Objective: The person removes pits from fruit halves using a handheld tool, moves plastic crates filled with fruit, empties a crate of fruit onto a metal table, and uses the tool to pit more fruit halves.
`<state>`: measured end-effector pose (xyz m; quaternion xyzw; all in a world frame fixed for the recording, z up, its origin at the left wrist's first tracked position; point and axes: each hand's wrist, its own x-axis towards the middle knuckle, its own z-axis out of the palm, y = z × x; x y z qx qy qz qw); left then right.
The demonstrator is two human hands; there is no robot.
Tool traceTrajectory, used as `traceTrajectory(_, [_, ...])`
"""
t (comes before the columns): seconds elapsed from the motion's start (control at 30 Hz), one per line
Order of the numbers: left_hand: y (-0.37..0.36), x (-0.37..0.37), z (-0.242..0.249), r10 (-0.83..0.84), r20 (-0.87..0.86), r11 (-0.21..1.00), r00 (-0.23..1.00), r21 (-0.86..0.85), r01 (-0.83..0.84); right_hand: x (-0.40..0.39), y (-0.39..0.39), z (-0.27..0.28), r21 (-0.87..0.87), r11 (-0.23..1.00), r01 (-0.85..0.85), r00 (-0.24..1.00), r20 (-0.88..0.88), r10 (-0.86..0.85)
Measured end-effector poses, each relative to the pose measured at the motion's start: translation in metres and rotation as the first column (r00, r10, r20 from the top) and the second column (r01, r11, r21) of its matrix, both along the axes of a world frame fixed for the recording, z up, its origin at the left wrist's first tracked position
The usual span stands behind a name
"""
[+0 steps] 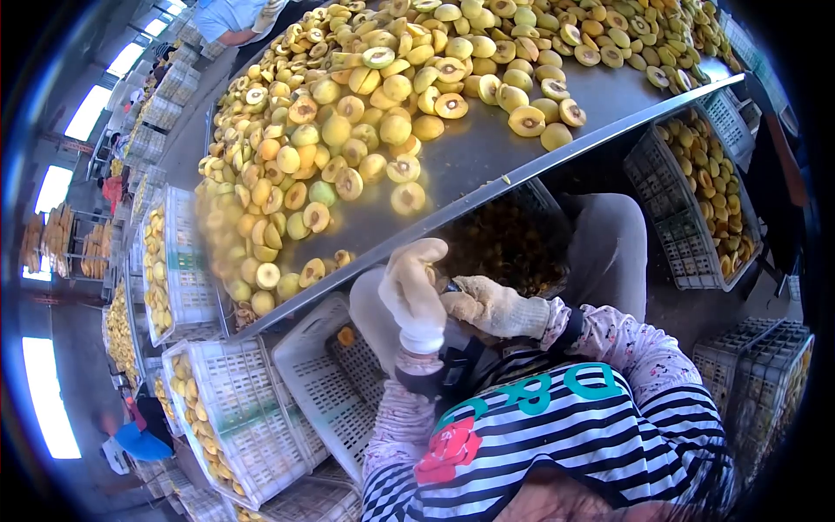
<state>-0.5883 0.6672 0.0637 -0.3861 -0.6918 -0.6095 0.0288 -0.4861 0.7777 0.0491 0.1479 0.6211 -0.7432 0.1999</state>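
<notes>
My left hand, in a pale glove, is closed with the fingers curled upward. The brownish-yellow edge of a peach half shows at its palm, mostly hidden by the glove. Close against it on the right, my gloved right hand grips a small tool, of which only a short dark part shows. Both hands meet just below the metal table's rim, above my lap. Halved yellow peaches, many with pits showing, are heaped on the table.
Under the table edge, between my knees, a crate holds dark brown scraps. A white crate stands at my left, beside peach-filled crates. Another full crate is at the right. A person's arm reaches over the far left edge.
</notes>
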Motion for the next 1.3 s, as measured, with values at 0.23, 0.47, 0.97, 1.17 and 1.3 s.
traceTrajectory(0.23, [0.003,-0.016,0.017,-0.157,0.844,0.970,0.513,0.035,0.240,0.009,-0.005,-0.003,0.338,0.938,0.073,0.995,-0.085,-0.047])
traceTrajectory(0.47, [0.016,-0.007,0.013,-0.122,0.453,0.990,0.883,-0.009,0.141,0.004,-0.002,-0.001,0.071,0.985,0.157,0.979,-0.144,-0.146])
traceTrajectory(0.97, [0.010,0.011,-0.008,-0.155,0.580,0.943,0.800,0.327,-0.054,0.007,-0.010,-0.007,0.137,0.966,0.219,0.934,-0.316,-0.167])
traceTrajectory(1.17, [0.007,0.016,0.000,-0.110,0.637,0.964,0.763,0.256,-0.075,0.002,0.001,0.011,0.329,0.941,0.076,0.990,-0.135,-0.033])
traceTrajectory(1.3, [0.001,-0.004,0.010,-0.159,0.623,0.967,0.765,-0.058,0.248,0.009,0.001,0.007,0.451,0.891,0.050,0.997,-0.079,-0.016])
